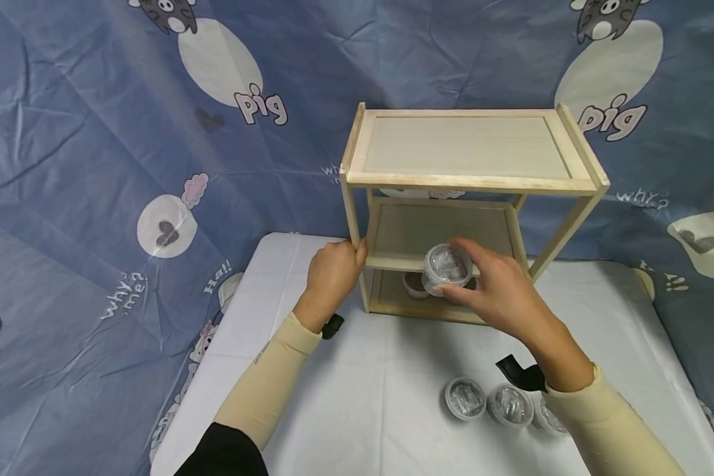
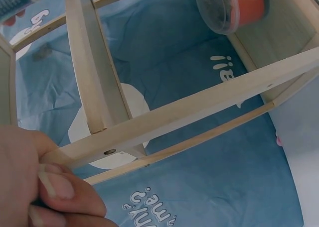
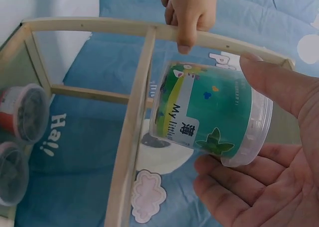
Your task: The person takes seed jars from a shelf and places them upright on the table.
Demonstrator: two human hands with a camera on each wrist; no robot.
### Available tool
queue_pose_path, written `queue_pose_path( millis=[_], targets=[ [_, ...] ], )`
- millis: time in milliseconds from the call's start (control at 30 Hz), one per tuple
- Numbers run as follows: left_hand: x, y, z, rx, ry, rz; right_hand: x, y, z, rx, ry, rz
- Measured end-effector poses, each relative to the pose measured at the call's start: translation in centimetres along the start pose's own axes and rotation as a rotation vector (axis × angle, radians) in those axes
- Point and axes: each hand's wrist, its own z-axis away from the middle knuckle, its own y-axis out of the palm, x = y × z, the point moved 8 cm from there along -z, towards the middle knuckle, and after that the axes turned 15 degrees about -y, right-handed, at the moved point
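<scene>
Bare hands (image 1: pixel 500 291), beige sleeves (image 1: pixel 270 378) w/ blk wrist straps (image 1: pixel 520 375), blk fabric (image 1: pixel 226 453) above L sleeve.

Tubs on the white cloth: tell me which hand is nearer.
Right. The right hand is beyond the tubs, holding another tub; the left hand is farther off to their left, gripping the shelf's post.

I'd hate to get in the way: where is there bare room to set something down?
The top shelf is bare between its side rails. So is the white tabletop between the left forearm and the three tubs. It's crowded by those tubs, beside the right forearm, and near the middle shelf, where the right hand holds another tub.
</scene>
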Motion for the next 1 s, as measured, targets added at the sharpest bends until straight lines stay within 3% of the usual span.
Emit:
queue_pose_path(
  millis=[567, 1000],
  targets=[
    [0.1, 0.2, 0.0, -0.002, -0.002, -0.015, 1.0, 1.2, 1.7, -0.003, -0.043, -0.076],
    [-0.1, 0.1, 0.0, -0.017, 0.011, -0.005, 1.8, 5.0, 4.5, 0.06, -0.047, -0.099]
  ],
)
